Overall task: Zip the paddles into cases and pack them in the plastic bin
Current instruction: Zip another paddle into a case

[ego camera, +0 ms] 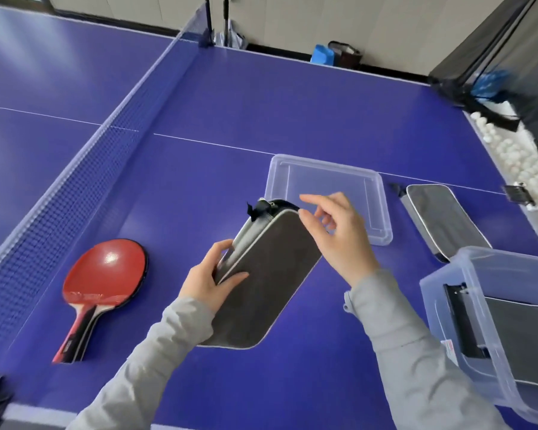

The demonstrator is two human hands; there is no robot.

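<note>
A grey paddle case (261, 283) stands tilted on its lower edge on the blue table. My left hand (212, 276) grips its left side. My right hand (336, 231) hovers at the case's top right corner, fingers apart, thumb touching the piping near the zipper pull (261, 207). A red paddle (101, 287) lies flat to the left beside the net. A second grey case (441, 221) lies flat at the right. The clear plastic bin (491, 330) at the lower right holds a dark case (519, 333).
The bin's clear lid (330, 178) lies flat behind my hands. The net (84, 178) runs along the left. A trough of several white balls (510, 147) lines the right edge under a black catch net.
</note>
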